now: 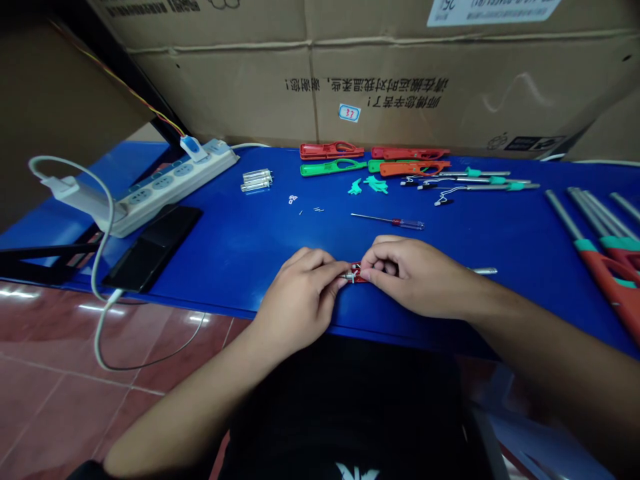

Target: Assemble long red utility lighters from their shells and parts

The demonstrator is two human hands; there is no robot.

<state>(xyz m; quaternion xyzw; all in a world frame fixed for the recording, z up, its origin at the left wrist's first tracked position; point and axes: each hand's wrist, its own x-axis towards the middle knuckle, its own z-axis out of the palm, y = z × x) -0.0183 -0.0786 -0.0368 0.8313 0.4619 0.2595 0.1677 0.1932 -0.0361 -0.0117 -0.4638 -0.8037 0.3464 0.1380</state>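
Near the tabletop's (225, 247) front edge, the red casing (359, 279) lies between your hands, seemingly lengthwise along that edge, your left hand (300, 297) clamped on one end, your right hand (417, 273) equally near, touching it, grip unclear.
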